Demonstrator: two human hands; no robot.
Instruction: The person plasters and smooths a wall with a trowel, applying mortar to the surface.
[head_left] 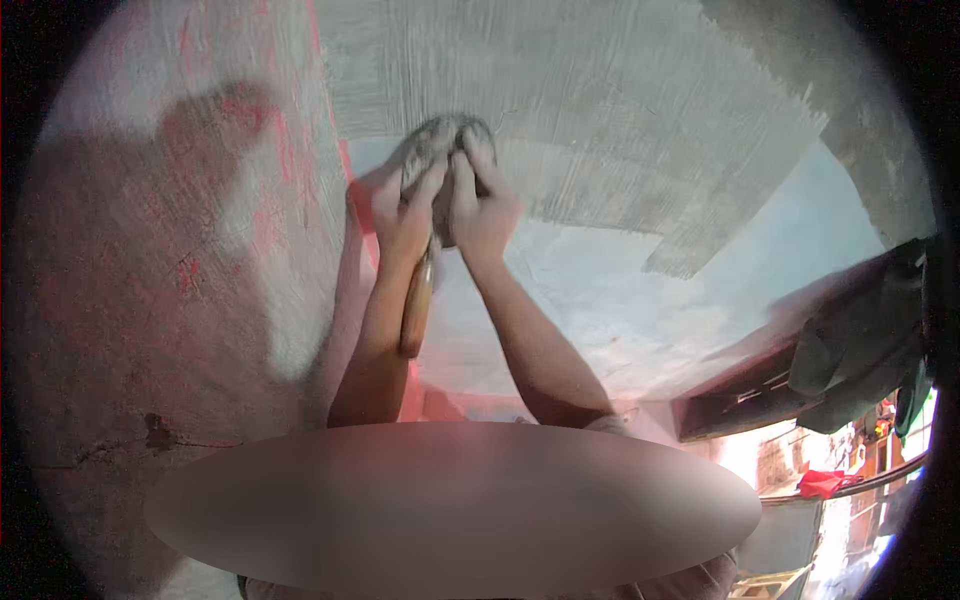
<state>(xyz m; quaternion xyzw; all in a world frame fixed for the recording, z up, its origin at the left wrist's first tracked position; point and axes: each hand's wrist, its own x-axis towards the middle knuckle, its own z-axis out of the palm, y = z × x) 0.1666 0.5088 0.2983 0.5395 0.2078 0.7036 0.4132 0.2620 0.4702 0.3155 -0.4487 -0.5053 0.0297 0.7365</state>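
My left hand (403, 215) and my right hand (483, 210) are raised close together in front of the wall, fingers curled in and thumbs up. Both close on the grey-smeared, rounded head of a tool, which is blurred and mostly covered by my fingers. Below my left hand hangs the tool's wooden handle (417, 310), on a thin metal shank. Grey, streaky coating (570, 90) covers the wall above and to the right of my hands. Under its ragged lower edge shows a pale blue-white wall surface (580, 300).
A reddish, patchy wall (150, 270) with a crack stands at the left, meeting the coated wall at a corner. Dark cloth (860, 335) hangs over a dark ledge at the right. Below it lie a red cloth (825, 484) and a bright opening. A blurred oval hides the lower middle.
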